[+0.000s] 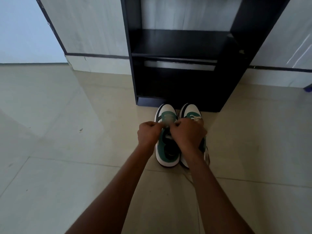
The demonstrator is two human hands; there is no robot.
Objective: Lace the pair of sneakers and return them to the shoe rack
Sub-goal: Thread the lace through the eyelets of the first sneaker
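Two white, green and black sneakers stand side by side on the tiled floor, toes toward the shoe rack. Both my hands are over the left sneaker. My left hand pinches its white lace near the tongue, fingers closed. My right hand pinches the other end of the same lace and covers much of the right sneaker. The lace between my fingers is blurred. A loose white lace trails on the floor behind the right sneaker.
The dark rack stands against a pale wall with a bare black shelf and a lower opening just beyond the toes. Beige floor tiles spread to the left and right. A blue object pokes in at the right edge.
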